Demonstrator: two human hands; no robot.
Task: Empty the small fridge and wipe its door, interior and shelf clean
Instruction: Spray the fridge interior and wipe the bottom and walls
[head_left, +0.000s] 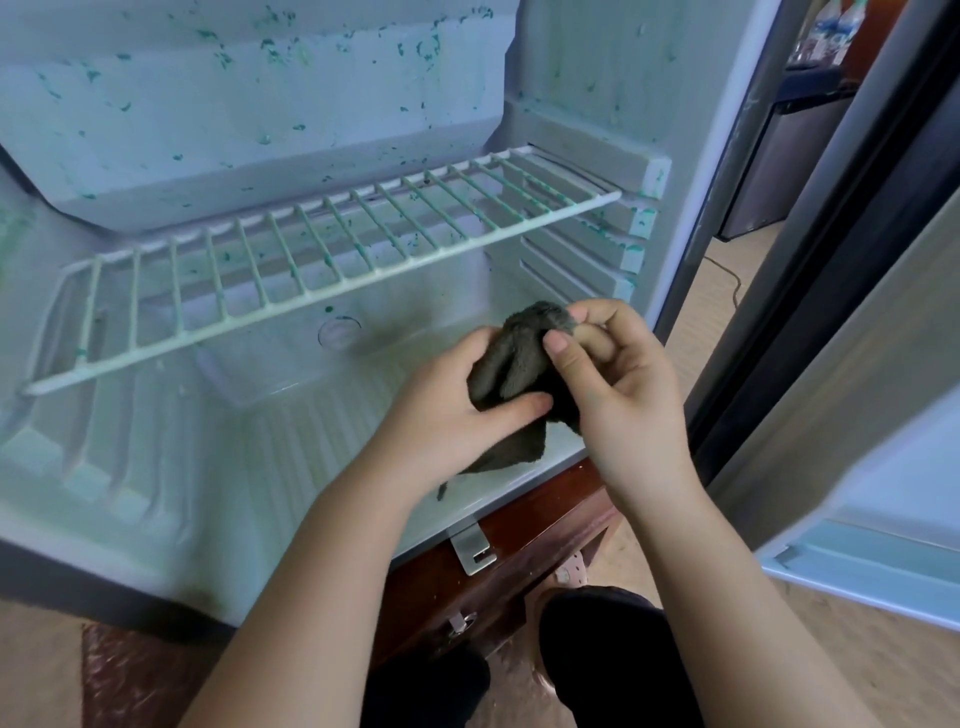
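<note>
Fridge (260, 467) empty, both hands gripping cloth (511, 371)

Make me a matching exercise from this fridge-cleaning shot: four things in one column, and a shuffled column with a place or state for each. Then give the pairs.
Things:
1. cloth
2. wire shelf
3. back wall
4. fridge door

Places or states:
A. swung open at the right edge of the view
B. bunched between the left hand and the right hand
C. flecked with green smears above the shelf
D. spans the interior from side to side, nothing on it

Pairs: 1-B, 2-D, 3-C, 4-A
</note>
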